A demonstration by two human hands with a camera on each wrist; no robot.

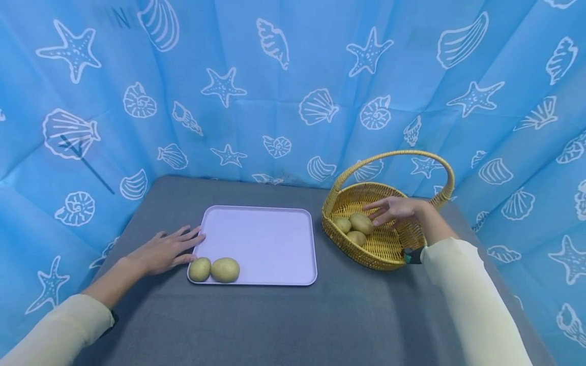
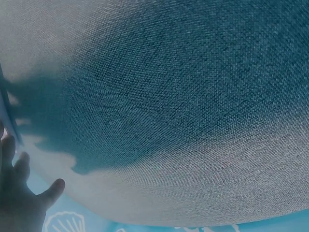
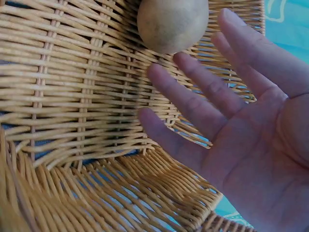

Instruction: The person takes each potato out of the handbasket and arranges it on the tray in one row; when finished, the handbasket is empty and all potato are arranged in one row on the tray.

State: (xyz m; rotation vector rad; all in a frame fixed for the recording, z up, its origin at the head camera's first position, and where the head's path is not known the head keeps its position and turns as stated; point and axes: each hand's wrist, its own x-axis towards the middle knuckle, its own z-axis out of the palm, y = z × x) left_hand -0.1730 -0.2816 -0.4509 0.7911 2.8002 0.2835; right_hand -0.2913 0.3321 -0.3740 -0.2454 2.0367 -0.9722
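Observation:
Inside the yellow wicker basket [image 1: 385, 250], my right hand [image 1: 399, 209] reaches over the bottom with its fingers spread. Its fingertips are right beside a potato [image 1: 361, 223], which also shows in the right wrist view as a pale potato [image 3: 173, 24] beyond the fingers. Two more potatoes lie there, a rear one [image 1: 342, 225] and a front one [image 1: 356, 237]. My left hand [image 1: 166, 250] is at the left rim of a lilac tray [image 1: 261, 241], fingers straight and spread. On the tray's near left corner sit a smaller potato [image 1: 200, 269] and a larger potato [image 1: 225, 270].
A dark grey cloth [image 1: 284, 325] covers the table. The basket's tall arched handle [image 1: 393, 153] rises above my right hand. Behind the table hangs a blue curtain [image 1: 293, 66] with white shells and starfish.

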